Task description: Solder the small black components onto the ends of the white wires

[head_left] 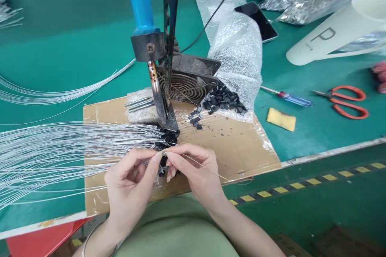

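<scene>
My left hand (131,184) is closed in a pinch, thumb against forefinger. My right hand (196,172) pinches just beside it, and the fingertips of both nearly meet. A thin wire (208,167) runs from this meeting point past my right fingers and out to the right. The tiny piece at the fingertips is mostly covered. Just beyond them lie black connectors (165,138) on the ends of a bundle of white wires (60,144). Above these, a soldering iron (153,84) with a blue handle (143,12) points down from a dark metal stand (171,16).
Cardboard (229,148) covers the bench front. Behind are a fan (188,84) and loose black pieces (224,98) spilling from a bubble-wrap bag (241,48). Rightward lie a screwdriver (294,98), yellow sponge (281,119), red-handled scissors (346,100), phone (257,20) and white cup (334,32).
</scene>
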Tool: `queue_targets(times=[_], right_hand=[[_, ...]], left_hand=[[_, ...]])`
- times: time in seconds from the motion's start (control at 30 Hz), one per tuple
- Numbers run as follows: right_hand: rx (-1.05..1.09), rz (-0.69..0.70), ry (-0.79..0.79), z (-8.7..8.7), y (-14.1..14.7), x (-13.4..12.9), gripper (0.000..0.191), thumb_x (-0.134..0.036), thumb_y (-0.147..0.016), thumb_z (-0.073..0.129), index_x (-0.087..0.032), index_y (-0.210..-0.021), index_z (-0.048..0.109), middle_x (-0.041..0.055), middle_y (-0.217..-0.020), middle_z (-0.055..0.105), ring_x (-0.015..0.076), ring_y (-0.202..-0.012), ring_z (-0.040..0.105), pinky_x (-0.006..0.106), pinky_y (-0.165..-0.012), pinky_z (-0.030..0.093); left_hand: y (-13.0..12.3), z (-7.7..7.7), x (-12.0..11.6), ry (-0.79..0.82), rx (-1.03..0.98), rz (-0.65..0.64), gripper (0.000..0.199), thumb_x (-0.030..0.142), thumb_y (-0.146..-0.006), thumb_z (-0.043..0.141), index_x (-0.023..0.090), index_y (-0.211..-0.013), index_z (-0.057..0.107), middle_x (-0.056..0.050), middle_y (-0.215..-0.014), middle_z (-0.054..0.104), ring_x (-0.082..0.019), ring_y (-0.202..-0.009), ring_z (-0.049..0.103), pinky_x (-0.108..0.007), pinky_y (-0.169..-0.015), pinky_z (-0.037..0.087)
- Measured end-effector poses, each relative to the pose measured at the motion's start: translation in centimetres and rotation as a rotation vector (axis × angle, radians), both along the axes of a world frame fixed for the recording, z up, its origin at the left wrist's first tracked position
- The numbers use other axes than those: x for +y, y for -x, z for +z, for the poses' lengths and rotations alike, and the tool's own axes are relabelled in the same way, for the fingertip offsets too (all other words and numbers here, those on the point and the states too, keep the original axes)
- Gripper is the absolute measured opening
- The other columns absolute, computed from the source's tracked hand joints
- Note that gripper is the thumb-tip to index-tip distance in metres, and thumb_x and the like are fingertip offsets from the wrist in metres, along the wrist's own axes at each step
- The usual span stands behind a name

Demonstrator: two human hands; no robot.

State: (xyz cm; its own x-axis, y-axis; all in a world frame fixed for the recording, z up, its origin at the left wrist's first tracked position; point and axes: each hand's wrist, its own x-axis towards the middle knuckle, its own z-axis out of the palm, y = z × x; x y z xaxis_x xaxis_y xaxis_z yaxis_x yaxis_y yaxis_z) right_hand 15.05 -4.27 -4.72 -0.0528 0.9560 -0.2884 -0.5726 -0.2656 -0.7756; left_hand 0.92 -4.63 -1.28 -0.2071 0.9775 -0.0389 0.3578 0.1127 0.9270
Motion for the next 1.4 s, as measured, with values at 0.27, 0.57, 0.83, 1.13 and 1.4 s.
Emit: queue_targets(times=[0.27,0.57,0.83,1.13,1.4], right_hand=[[0.101,0.055,0.034,-0.3,-0.4,0.2,0.004,-0.026,-0.087,0.086,-0.023,-0.084,0.088,-0.0025,-0.067,0.074,0.0066,-0.048,0.066,0.016,-0.051,0.059],[0.146,0.156,0.125,0.4,-1.4,0.9,0.009,-0.028,-0.080,0.088,-0.020,-0.077,0.085,-0.0022,-0.060,0.071,0.0087,-0.045,0.060,0.020,-0.044,0.055],[0.112,0.179,0.154,0.2,-1.6,0.9,0.013,-0.031,-0.079,0.090,-0.019,-0.077,0.085,-0.0017,-0.061,0.071,0.0091,-0.046,0.060,0.021,-0.045,0.057],[0.126,0.146,0.150,0.3,-1.3,0.7,0.015,-0.035,-0.082,0.089,-0.020,-0.082,0.086,-0.0018,-0.065,0.073,0.0097,-0.046,0.063,0.022,-0.047,0.057],[0.147,0.025,0.177,0.2,0.2,0.1,0.016,-0.037,-0.079,0.090,-0.021,-0.080,0.087,-0.0016,-0.065,0.072,0.0092,-0.047,0.063,0.021,-0.048,0.058]], left_hand=[[-0.2,0.1,-0.1,-0.016,0.007,-0.029,0.009,0.021,-0.090,0.078,0.023,-0.082,0.081,0.000,-0.076,0.076,-0.013,-0.069,0.064,-0.025,-0.062,0.047],[0.0,0.0,-0.3,-0.017,0.054,-0.043,0.010,0.021,-0.090,0.077,0.022,-0.080,0.079,0.000,-0.072,0.074,-0.012,-0.063,0.057,-0.027,-0.058,0.040],[0.8,-0.5,-0.1,-0.053,0.119,-0.143,0.009,0.022,-0.092,0.077,0.022,-0.083,0.080,0.001,-0.066,0.070,-0.011,-0.055,0.048,-0.027,-0.052,0.035],[-0.4,-0.2,-0.2,0.016,0.031,-0.011,0.010,0.022,-0.091,0.077,0.022,-0.081,0.078,0.001,-0.071,0.070,-0.010,-0.060,0.051,-0.026,-0.055,0.036],[-0.8,-0.5,-0.4,0.033,-0.021,0.041,0.008,0.024,-0.090,0.078,0.021,-0.082,0.078,0.000,-0.072,0.073,-0.012,-0.063,0.058,-0.025,-0.058,0.043]])
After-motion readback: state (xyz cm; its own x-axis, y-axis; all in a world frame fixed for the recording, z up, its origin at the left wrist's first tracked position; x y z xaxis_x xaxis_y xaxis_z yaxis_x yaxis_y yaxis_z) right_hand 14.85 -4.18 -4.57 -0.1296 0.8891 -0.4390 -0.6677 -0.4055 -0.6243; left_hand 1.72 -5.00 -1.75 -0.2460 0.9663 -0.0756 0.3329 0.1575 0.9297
